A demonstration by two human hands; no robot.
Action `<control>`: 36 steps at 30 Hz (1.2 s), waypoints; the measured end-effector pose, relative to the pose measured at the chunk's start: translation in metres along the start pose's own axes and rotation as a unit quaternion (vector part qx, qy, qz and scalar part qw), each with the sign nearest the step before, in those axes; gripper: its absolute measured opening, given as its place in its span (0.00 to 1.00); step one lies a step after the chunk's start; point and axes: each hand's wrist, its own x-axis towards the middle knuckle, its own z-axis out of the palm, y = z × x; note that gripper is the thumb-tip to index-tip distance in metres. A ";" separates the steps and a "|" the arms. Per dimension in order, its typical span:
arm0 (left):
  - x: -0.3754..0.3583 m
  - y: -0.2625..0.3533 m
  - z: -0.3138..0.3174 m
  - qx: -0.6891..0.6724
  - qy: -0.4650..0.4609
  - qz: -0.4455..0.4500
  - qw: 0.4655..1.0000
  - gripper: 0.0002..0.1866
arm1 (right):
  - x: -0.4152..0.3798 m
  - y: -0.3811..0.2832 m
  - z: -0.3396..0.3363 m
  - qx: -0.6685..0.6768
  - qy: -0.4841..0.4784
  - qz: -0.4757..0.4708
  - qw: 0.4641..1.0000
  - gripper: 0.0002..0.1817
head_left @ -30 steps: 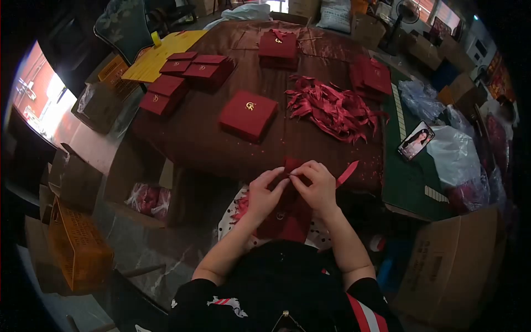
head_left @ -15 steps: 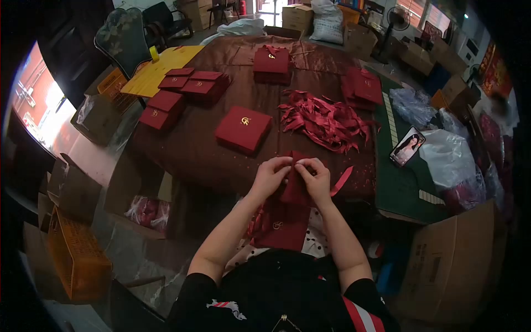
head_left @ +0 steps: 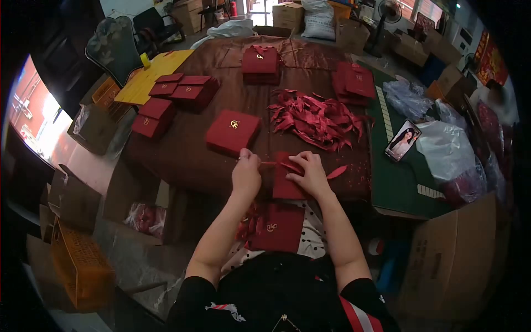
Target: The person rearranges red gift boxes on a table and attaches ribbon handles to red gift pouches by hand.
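My left hand (head_left: 246,174) is closed on one end of a red ribbon (head_left: 267,163) and draws it out to the left. The ribbon runs to a small dark red gift bag (head_left: 286,190) at the table's near edge. My right hand (head_left: 311,176) grips the bag's upper right part, fingers and thumb bent over it. A loose ribbon tail (head_left: 337,172) sticks out to the right of that hand. On my lap lies another red bag (head_left: 280,224) with a gold logo, with more ribbon beside it. A heap of red ribbons (head_left: 315,119) lies beyond my hands.
A stack of red bags with a gold logo (head_left: 232,133) lies ahead of my left hand. More red bags stand at left (head_left: 153,118), back (head_left: 261,65) and right (head_left: 354,83). A phone (head_left: 403,140) rests on the green mat (head_left: 395,185). A cardboard box (head_left: 451,260) stands at right.
My hands have parted: the left has moved left, pulling the ribbon out straight, while the right stays by the bag. The whole view has shifted slightly.
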 end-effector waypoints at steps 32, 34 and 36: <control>-0.030 0.043 0.032 0.009 -0.040 -0.029 0.999 0.36 | -0.018 0.016 -0.050 0.501 0.231 0.175 0.815 0.09; -0.032 0.048 0.027 0.016 -0.031 -0.036 0.999 0.36 | -0.019 0.007 -0.053 0.561 0.208 0.156 0.786 0.09; -0.032 0.054 0.023 0.002 -0.019 -0.064 0.998 0.35 | -0.021 -0.004 -0.055 0.669 0.179 0.119 0.711 0.11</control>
